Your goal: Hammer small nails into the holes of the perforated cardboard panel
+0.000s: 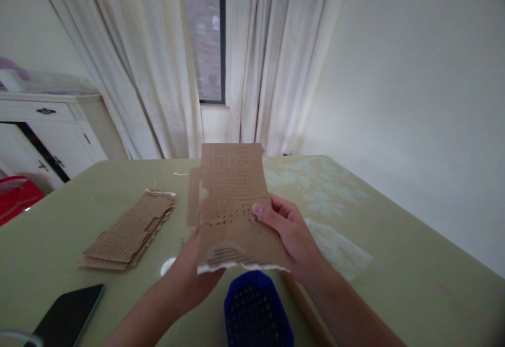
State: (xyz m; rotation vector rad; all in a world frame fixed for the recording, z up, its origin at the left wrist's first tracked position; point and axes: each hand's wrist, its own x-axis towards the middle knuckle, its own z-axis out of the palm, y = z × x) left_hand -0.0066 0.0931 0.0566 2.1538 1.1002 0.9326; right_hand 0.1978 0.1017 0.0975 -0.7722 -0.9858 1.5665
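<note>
A brown cardboard sheet (pixel 232 184) punched with rows of small holes is held up over the middle of the table. Its near edge is torn and shows whitish paper and ridges. My right hand (pixel 294 234) grips the right side, thumb on top and fingers underneath. At the lower left, my left hand (pixel 195 276) supports the sheet; most of its fingers are hidden behind the cardboard. Below both hands sits a dark blue plastic basket (pixel 258 310) with small holes. Left of them lies a stack of similar punched cardboard pieces (pixel 128 231).
A dark phone (pixel 67 315) lies at the table's near left, with a white cable (pixel 19 335) beside it. A clear plastic bag (pixel 335 247) rests right of my hands. Partly covered by my left arm is a small white round thing (pixel 167 266). Curtains and a wall stand behind the table (pixel 394 268).
</note>
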